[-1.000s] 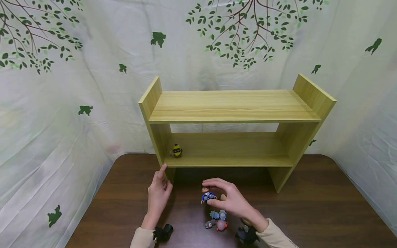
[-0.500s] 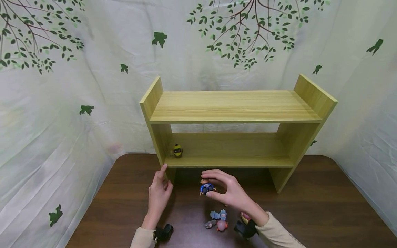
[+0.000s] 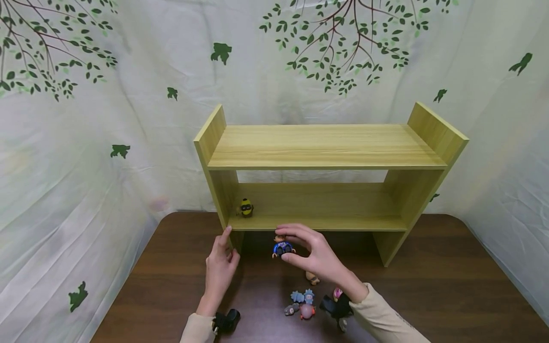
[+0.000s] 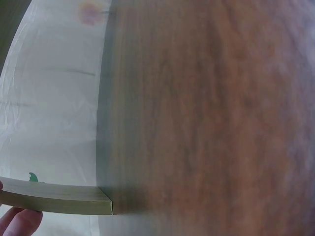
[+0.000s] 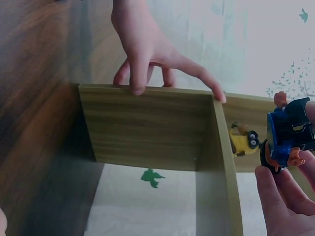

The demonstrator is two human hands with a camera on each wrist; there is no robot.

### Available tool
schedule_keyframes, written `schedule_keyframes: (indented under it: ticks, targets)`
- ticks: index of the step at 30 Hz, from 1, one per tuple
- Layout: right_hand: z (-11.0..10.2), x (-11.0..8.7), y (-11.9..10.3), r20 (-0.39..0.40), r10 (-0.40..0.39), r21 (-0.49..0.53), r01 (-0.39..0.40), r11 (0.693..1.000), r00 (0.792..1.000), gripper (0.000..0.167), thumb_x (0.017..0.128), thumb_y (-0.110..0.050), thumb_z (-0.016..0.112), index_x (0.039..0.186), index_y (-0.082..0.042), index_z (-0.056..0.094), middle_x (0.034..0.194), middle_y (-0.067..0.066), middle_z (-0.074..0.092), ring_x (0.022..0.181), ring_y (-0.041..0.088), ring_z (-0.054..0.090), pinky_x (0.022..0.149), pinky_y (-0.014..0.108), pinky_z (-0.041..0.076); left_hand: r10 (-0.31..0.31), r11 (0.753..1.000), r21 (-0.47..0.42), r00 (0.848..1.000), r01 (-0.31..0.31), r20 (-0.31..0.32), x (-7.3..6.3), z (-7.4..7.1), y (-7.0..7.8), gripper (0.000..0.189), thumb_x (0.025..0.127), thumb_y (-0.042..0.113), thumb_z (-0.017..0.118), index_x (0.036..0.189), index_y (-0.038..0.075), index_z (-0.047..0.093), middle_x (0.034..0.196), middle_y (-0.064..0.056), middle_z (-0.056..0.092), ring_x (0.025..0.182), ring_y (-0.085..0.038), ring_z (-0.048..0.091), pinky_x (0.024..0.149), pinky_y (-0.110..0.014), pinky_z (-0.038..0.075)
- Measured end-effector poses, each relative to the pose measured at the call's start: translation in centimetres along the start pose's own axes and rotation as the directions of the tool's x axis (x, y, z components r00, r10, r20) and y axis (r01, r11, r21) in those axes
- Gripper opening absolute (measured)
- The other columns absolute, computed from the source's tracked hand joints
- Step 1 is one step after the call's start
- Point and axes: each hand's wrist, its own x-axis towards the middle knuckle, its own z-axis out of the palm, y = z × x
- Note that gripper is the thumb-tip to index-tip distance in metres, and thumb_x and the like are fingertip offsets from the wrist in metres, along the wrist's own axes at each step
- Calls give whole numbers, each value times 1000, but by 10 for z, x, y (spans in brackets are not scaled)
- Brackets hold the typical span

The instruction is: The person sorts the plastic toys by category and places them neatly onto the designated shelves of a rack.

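Observation:
My right hand pinches a small toy figurine in blue, with dark feet, between thumb and fingertips. It is held above the table, just in front of the lower board's edge. My left hand grips the left side panel of a light wooden shelf. In the right wrist view, the left thumb lies on the panel's inner face, other fingers are behind it, and the index finger touches the board's front edge. A yellow toy figurine stands at the left end of the lower board.
Several small toys lie clustered on the brown table. A tan toy is near my right wrist, and a pink toy is partly hidden by the black wrist camera. A leaf-printed white cloth hangs behind.
My right hand has raised the blue figurine from the table and moved it forward toward the shelf. The tan toy behind it has come into sight. My left hand stays on the side panel.

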Motion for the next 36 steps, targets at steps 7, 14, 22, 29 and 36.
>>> schedule_keyframes:
  ticks: [7, 14, 22, 29, 36]
  targets:
    - [-2, 7, 10, -4, -43, 15, 43, 999, 999, 42, 80, 15, 66, 120, 15, 54, 124, 32, 51, 113, 38, 53, 96, 44, 42, -11, 1000, 7, 1000, 11, 11, 0, 0, 1, 89, 72, -20, 65, 144, 21, 33, 91, -8, 47, 64, -16, 49, 56, -33, 55]
    - [-5, 10, 34, -16, -2, 6, 2, 1000, 1000, 44, 83, 9, 67, 125, 7, 56, 129, 23, 51, 115, 30, 54, 99, 37, 41, -13, 1000, 3, 1000, 13, 11, 0, -1, 2, 88, 73, -20, 65, 144, 21, 33, 92, -9, 48, 67, -19, 53, 57, -34, 55]
    - [-7, 24, 13, -49, 61, -6, -62, 998, 997, 41, 83, 11, 66, 122, 11, 56, 123, 25, 55, 109, 39, 56, 97, 46, 41, -19, 1000, -3, 1000, 19, 13, 0, 0, 2, 88, 72, -20, 65, 143, 21, 33, 91, -8, 48, 68, -19, 53, 57, -34, 55]
    - [-9, 35, 2, -50, 120, -33, -122, 992, 991, 41, 85, 8, 65, 124, 13, 54, 120, 27, 56, 111, 40, 54, 97, 48, 41, -11, 1000, 1, 1000, 11, 5, 0, 0, 1, 89, 72, -21, 65, 143, 21, 34, 90, -8, 47, 67, -18, 52, 56, -34, 55]
    - [-6, 43, 20, -68, 112, -37, -115, 993, 991, 44, 84, 7, 67, 125, 12, 54, 119, 27, 56, 111, 40, 54, 97, 47, 41, -11, 1000, 8, 1000, 11, 3, 0, 1, 1, 89, 72, -20, 65, 144, 22, 34, 90, -8, 47, 67, -17, 52, 56, -33, 55]
